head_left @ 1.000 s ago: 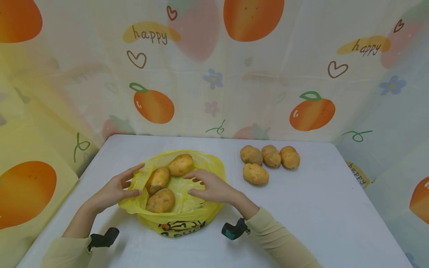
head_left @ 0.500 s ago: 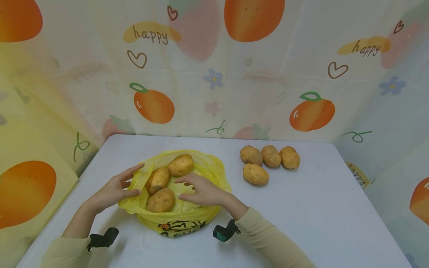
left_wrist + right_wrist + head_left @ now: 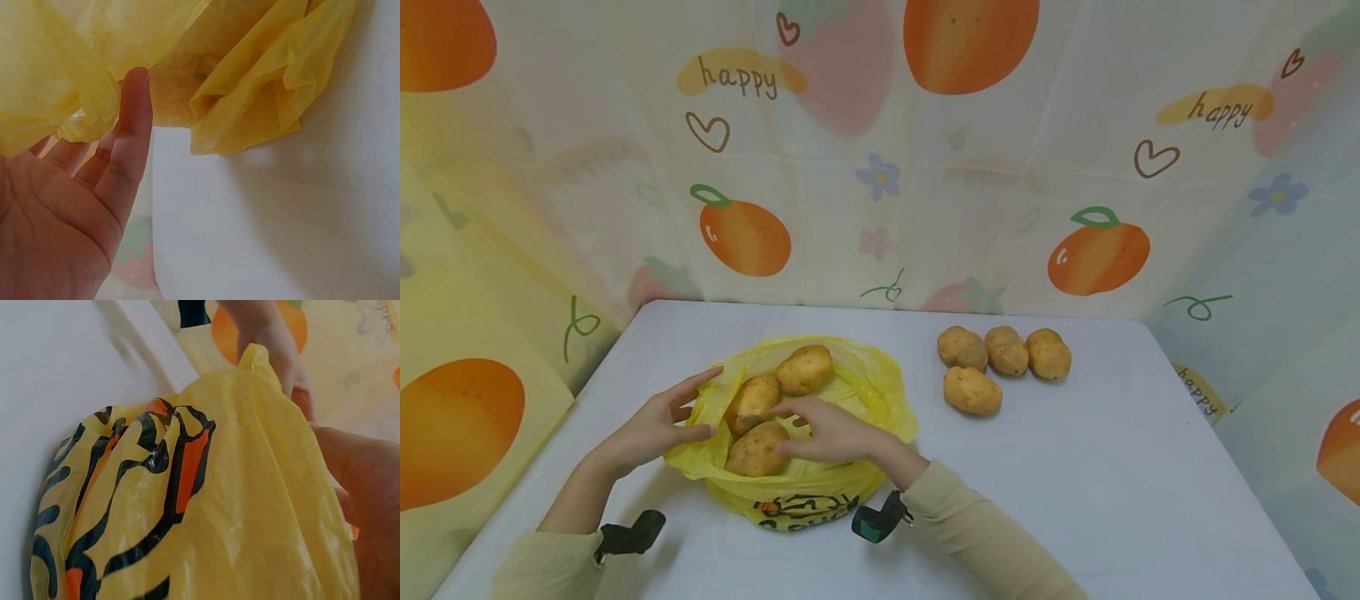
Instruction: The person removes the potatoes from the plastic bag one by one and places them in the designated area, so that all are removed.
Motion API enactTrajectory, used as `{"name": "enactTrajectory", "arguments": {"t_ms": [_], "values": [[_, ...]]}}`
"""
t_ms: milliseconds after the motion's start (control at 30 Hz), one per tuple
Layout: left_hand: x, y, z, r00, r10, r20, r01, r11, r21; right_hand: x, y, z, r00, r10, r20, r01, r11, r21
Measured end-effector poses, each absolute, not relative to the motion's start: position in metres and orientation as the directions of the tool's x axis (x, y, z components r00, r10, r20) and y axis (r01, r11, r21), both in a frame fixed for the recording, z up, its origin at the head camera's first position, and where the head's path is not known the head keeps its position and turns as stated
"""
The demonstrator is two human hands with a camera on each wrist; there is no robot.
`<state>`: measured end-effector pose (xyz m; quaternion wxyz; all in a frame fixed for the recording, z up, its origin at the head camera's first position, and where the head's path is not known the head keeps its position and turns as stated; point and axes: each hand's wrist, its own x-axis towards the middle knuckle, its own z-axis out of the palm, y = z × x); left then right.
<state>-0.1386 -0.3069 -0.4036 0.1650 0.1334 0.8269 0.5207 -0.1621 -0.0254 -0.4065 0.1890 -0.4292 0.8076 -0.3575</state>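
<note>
A yellow plastic bag (image 3: 872, 379) lies with its mouth spread on the table, black print along its near side. Inside it are three potatoes: one far (image 3: 806, 369), one middle (image 3: 752, 402) and one near (image 3: 757, 451). My left hand (image 3: 658, 423) rests at the bag's left rim, thumb and index finger apart; in the left wrist view its fingers (image 3: 134, 119) extend against the plastic. Reaching into the bag from the right, my right hand (image 3: 831, 432) has its fingertips right at the middle and near potatoes, with thumb and fingers apart. In the right wrist view the bag's wall partly hides this hand (image 3: 369, 487).
Several more potatoes lie outside the bag at the back right of the white table (image 3: 1097, 475), one (image 3: 972, 391) in front of a row along the back. A fruit-print cloth (image 3: 925, 225) hangs behind the table.
My right hand has moved left inside the bag, from its right part to the middle and near potatoes. My left hand and the potatoes have stayed in place.
</note>
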Motion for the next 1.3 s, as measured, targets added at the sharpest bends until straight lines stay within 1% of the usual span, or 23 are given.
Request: {"name": "enactTrajectory", "arguments": {"t_ms": [300, 533, 733, 967, 1300], "values": [[-0.137, -0.308, -0.403, -0.911, 0.39, -0.133, 0.053, 0.431, 0.901, -0.166, -0.039, -0.408, -0.577, -0.815, -0.053, -0.54, 0.43, -0.723], [-0.137, -0.31, -0.405, -0.912, 0.388, -0.135, 0.05, 0.431, 0.901, -0.17, -0.047, -0.411, -0.563, -0.824, -0.062, -0.55, 0.429, -0.717], [-0.137, -0.31, -0.405, -0.913, 0.384, -0.137, 0.051, 0.439, 0.897, -0.173, -0.052, -0.415, -0.538, -0.841, -0.057, -0.564, 0.41, -0.717], [-0.137, -0.311, -0.405, -0.914, 0.382, -0.136, 0.052, 0.444, 0.895, -0.174, -0.054, -0.417, -0.531, -0.844, -0.079, -0.573, 0.426, -0.7], [-0.138, -0.312, -0.406, -0.915, 0.375, -0.146, 0.043, 0.453, 0.891, -0.171, -0.056, -0.414, -0.585, -0.794, -0.165, -0.56, 0.542, -0.627]]}}
